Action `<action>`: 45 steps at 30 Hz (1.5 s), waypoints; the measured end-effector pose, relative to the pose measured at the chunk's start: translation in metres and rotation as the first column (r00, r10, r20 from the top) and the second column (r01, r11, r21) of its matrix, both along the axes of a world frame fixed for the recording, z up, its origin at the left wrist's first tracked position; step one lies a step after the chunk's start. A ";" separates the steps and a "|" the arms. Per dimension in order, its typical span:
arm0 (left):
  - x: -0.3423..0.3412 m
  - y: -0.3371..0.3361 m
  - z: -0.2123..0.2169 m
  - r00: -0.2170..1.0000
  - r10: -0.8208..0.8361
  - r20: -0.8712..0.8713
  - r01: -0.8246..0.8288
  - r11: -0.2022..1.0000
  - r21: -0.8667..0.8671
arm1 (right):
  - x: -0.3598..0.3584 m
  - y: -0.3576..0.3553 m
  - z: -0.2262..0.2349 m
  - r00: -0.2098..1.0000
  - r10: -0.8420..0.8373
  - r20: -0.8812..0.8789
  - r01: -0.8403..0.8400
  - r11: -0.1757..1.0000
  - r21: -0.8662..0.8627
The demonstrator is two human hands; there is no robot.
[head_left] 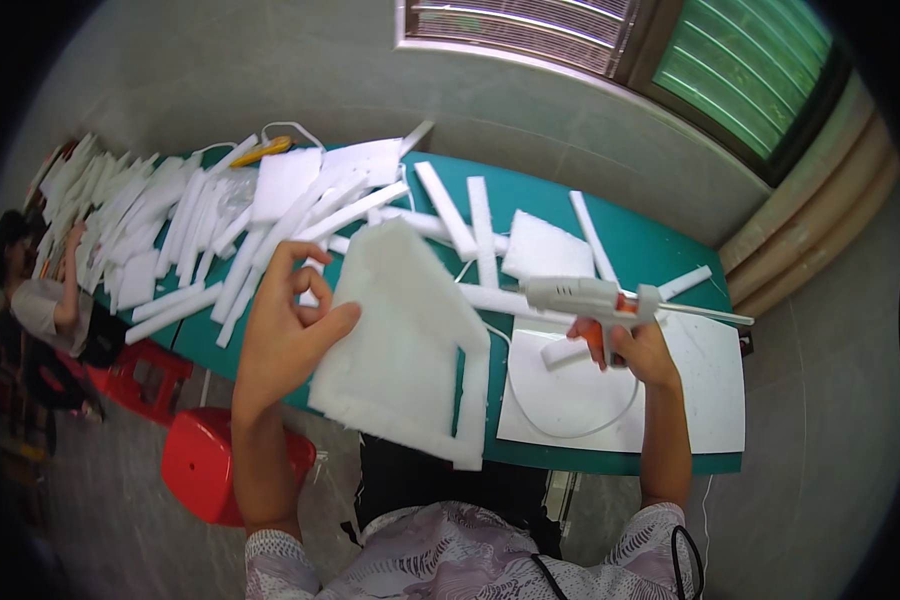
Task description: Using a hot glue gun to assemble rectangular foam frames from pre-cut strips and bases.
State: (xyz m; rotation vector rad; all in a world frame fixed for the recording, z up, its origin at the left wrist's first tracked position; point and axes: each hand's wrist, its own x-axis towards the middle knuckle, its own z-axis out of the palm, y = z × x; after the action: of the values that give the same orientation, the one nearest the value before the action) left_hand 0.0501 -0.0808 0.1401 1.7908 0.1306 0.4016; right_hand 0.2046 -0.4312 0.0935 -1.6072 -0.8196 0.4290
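Observation:
My left hand (pixel 295 330) is closed at the left edge of a white foam panel (pixel 400 320), its thumb lying over that edge. The panel is tilted above the table's front edge; a foam strip runs along its right side, with a narrow slot between. My right hand (pixel 645 352) grips a light grey hot glue gun (pixel 575 293) by its handle, fingers near the orange trigger. The gun's nozzle points left toward the panel, apart from it. A long glue stick (pixel 705 313) sticks out of its back end.
A white board (pixel 705 385) lies under the gun's looping cord. Foam strips (pixel 482 230) and a foam block (pixel 545 247) cover much of the green table (pixel 690 235). A yellow-handled tool (pixel 262 152) lies far left. Red stools (pixel 198 465) and another person (pixel 45 300) are at the left.

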 end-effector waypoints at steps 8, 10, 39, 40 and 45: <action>-0.007 0.004 -0.007 1.000 0.026 -0.006 -0.026 0.996 -0.088 | 0.082 0.015 -0.048 0.585 -0.224 0.780 0.639 0.719 -0.273; -0.008 0.007 -0.011 1.000 0.027 0.003 -0.026 0.995 -0.091 | 0.098 0.015 -0.059 0.608 -0.125 0.784 0.635 0.669 -0.386; -0.020 -0.012 -0.069 0.978 0.040 0.206 0.026 0.950 -0.310 | -0.105 -0.002 -0.070 0.689 0.146 -0.710 0.231 0.884 0.406; -0.018 -0.013 -0.074 0.974 0.048 0.220 0.026 0.946 -0.322 | -0.106 -0.001 -0.069 0.669 0.174 -0.723 0.188 0.901 0.392; -0.016 -0.016 -0.077 0.973 0.054 0.227 0.030 0.936 -0.351 | -0.108 0.003 -0.069 0.657 0.074 -0.751 0.171 0.955 0.244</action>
State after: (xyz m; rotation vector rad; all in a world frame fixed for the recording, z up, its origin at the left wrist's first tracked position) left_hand 0.0343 -0.0963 0.0631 1.3787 0.0439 0.5577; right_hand 0.0962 -0.4282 0.0244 -1.0038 -0.1675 0.8260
